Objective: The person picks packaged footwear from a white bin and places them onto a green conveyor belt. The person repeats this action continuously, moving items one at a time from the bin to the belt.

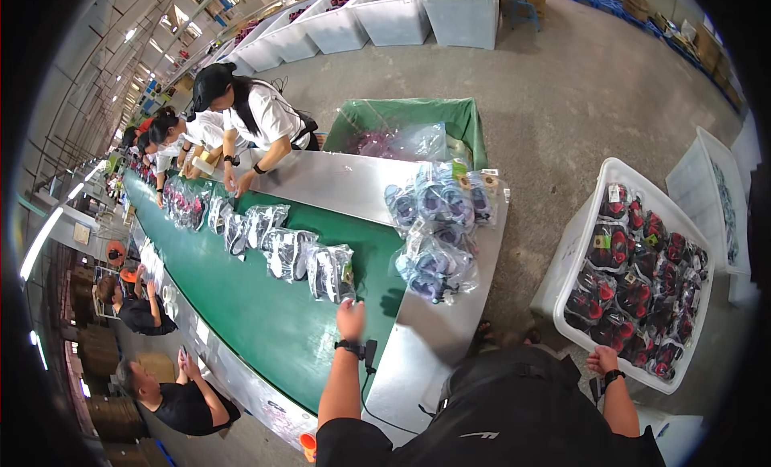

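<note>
My left hand (pixel 351 321) reaches over the green conveyor belt (pixel 265 322), fingers curled at the lower corner of the nearest clear bag of grey and white shoes (pixel 330 274). The fingertips are small and slightly blurred, but they appear closed on the bag's edge. More bags of similar shoes (pixel 287 252) lie in a row behind it. On the metal side table, to the right of that hand, bagged light-blue shoes (pixel 438 258) are heaped. My right hand (pixel 602 361) hangs beside the white bin (pixel 572 326), its fingers curled in with nothing visible in them.
Bagged black and red shoes (pixel 634 294) fill the white bin. A green-lined container (pixel 478 138) with plastic stands beyond the metal table (pixel 361 182). Co-workers (pixel 265 114) work along the belt's far end; two people (pixel 181 399) sit on its left. A black cable (pixel 373 403) crosses the table.
</note>
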The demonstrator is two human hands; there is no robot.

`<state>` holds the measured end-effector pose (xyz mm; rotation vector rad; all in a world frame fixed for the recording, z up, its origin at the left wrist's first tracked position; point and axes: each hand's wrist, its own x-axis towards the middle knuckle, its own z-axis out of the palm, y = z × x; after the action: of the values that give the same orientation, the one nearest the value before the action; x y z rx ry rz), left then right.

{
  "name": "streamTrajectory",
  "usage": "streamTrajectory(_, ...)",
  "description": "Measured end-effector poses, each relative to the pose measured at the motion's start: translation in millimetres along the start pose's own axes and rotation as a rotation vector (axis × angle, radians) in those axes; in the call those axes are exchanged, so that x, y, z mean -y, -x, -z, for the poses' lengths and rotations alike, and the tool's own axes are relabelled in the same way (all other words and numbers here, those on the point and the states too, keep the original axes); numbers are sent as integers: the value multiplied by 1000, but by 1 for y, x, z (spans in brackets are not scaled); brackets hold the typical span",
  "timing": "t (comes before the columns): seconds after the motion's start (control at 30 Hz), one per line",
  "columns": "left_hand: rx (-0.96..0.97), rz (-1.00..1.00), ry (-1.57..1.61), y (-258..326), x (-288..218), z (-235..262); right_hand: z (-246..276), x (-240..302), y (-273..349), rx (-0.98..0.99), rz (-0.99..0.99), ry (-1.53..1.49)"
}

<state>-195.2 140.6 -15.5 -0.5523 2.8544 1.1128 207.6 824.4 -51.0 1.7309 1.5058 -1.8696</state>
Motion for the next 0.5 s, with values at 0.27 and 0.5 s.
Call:
streamTrajectory(0.27,-193,36,-170,-136,40,40,-49,24,73,-3,137,266)
streamTrajectory(0.5,-56,192,-244,-179,67,43,-44,35,111,-61,161,387)
